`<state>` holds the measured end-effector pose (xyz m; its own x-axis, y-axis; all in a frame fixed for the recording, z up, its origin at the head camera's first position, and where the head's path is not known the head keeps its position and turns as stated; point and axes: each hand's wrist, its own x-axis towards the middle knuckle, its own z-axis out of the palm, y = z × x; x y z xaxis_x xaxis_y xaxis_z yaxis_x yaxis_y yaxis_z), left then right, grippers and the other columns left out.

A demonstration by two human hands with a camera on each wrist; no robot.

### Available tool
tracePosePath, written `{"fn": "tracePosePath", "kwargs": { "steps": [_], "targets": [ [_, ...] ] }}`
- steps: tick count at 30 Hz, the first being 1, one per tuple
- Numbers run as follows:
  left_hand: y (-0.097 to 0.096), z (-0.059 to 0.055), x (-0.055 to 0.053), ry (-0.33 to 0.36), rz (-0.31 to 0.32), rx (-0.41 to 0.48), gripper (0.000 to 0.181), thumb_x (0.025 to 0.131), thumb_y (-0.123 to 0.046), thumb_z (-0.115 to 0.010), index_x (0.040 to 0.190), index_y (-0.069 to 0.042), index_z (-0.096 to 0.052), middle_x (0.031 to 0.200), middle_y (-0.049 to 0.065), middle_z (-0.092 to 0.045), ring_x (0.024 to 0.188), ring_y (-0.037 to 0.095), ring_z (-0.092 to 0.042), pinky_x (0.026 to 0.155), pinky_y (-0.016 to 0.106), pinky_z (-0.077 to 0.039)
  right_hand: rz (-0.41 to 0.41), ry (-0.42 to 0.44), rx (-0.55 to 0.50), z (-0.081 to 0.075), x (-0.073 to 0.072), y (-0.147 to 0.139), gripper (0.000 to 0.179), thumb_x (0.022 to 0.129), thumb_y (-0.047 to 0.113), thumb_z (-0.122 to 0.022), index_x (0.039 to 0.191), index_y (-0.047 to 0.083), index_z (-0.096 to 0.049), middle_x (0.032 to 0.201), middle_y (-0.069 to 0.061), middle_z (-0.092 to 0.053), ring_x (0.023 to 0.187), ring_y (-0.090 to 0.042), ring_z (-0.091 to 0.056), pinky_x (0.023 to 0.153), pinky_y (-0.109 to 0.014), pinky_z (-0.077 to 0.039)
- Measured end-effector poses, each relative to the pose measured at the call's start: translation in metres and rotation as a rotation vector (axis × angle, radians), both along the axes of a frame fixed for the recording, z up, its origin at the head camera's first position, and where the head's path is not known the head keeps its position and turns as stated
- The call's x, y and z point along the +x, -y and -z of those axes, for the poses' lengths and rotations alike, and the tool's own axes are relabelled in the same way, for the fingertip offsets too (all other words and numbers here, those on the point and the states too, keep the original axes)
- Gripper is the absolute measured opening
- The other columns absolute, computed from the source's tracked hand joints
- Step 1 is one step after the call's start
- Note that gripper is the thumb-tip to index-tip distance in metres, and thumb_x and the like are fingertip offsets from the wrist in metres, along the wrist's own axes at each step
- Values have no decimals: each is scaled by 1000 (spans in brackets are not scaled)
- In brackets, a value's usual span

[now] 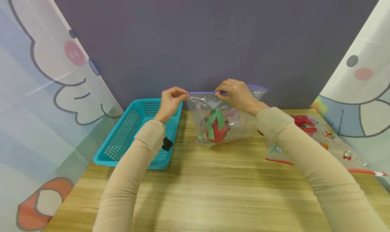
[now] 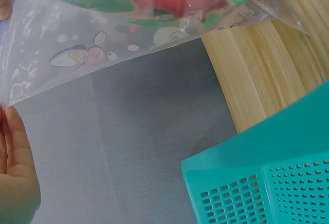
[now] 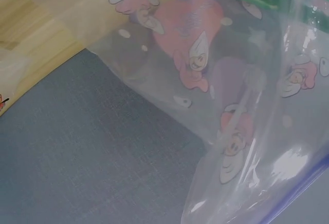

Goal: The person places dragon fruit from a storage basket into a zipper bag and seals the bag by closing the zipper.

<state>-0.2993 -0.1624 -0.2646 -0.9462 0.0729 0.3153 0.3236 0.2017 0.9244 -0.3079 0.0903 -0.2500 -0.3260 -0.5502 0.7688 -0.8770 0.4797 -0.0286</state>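
Note:
A clear zip bag (image 1: 195,112) printed with pink cartoon figures is held upright above the table's back part. Inside it lies a red, round thing with green leaf-like strips (image 1: 217,129), resembling a toy dragon fruit. My left hand (image 1: 170,102) pinches the bag's top left corner between thumb and fingers. Along the purple zip strip (image 1: 201,93), my right hand (image 1: 239,95) pinches the white slider (image 1: 217,93), right of the middle. The strip's right end sticks out beyond that hand. In the left wrist view, the left hand (image 2: 18,167) touches the bag's corner; the right wrist view shows no hand.
A turquoise plastic basket (image 1: 114,137) stands at the left, beside my left forearm. To the right, partly behind my right sleeve, lies another clear bag (image 1: 332,154) with a red strip and small printed figures. A dark grey panel (image 1: 195,39) rises behind the wooden table (image 1: 213,191).

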Motion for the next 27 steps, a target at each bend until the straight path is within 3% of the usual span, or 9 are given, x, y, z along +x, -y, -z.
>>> {"fn": "tracePosePath", "kwargs": {
  "steps": [9, 19, 27],
  "targets": [
    [-4, 2, 0, 30, 25, -4, 9, 85, -12, -66, 92, -7, -66, 86, 1, -66, 86, 19, -63, 84, 32, -51, 39, 72, -51, 6, 0, -11, 10, 73, 2, -75, 82, -1, -72, 79, -10, -70, 68, -23, -66, 59, -33, -54],
    [-1, 5, 0, 17, 29, -20, 11, 84, -14, -66, 93, -7, -66, 87, 2, -66, 86, 19, -63, 83, 33, -51, 31, 65, -60, 7, 0, -16, 8, 74, 2, -74, 81, -1, -72, 79, -10, -70, 64, -22, -66, 55, -32, -54],
    [-6, -13, 20, 42, 23, -21, 11, 86, -7, -63, 95, 0, -65, 83, -2, -65, 92, 29, -61, 85, 34, -50, 24, 47, -30, 5, -1, -18, 8, 74, 2, -73, 81, -2, -71, 78, -12, -70, 65, -24, -67, 55, -33, -54]
  ]
}}
